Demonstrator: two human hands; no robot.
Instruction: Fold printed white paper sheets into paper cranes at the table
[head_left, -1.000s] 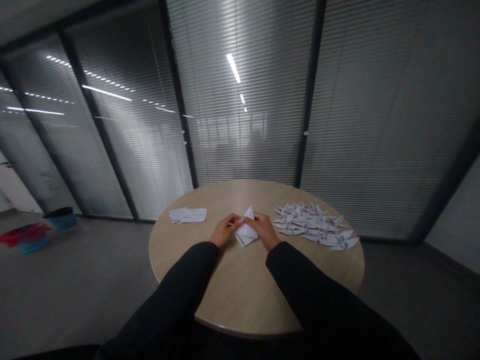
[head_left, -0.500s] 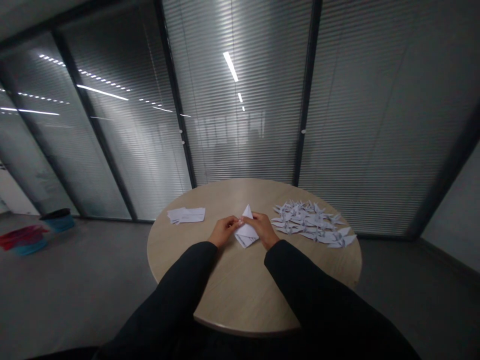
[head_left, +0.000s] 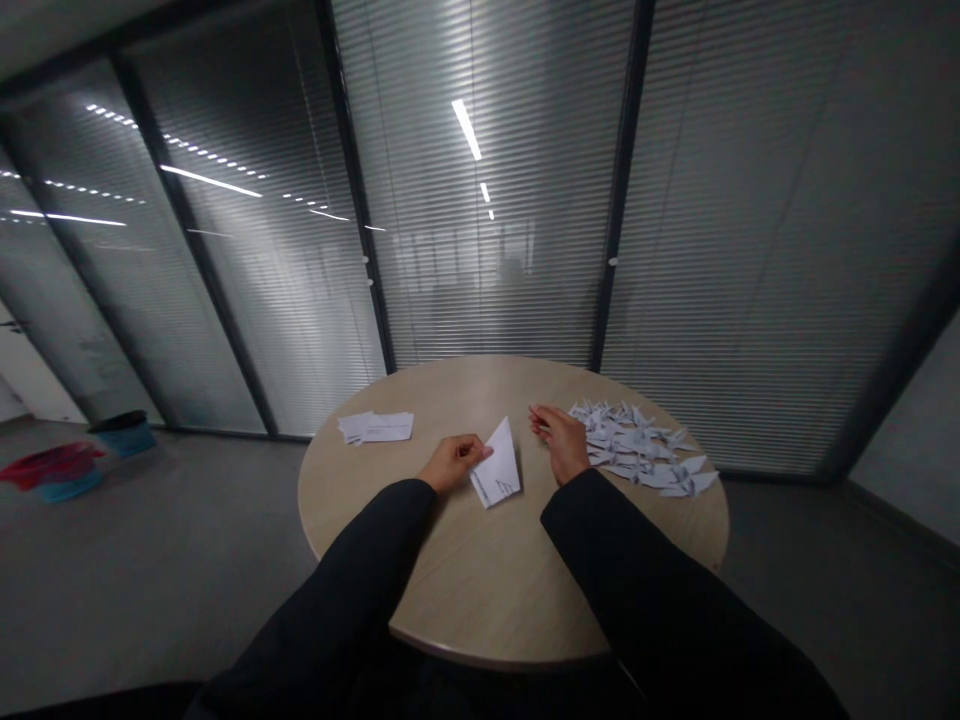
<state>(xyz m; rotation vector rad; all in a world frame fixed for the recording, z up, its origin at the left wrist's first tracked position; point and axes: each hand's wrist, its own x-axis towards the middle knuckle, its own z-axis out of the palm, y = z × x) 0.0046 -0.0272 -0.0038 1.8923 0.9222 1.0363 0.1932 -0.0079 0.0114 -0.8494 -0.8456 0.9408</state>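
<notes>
While the paper [head_left: 496, 464] lay half folded, the left hand's [head_left: 454, 464] closed fingers pinned it; the right hand [head_left: 561, 443], loosely curled and holding nothing visible, seemingly awaited the next crease

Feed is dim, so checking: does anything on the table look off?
Nothing stands out: the white folded paper lies flat by the left hand, and the white origami cranes sit in a loose pile on the round pale-wood table.
</notes>
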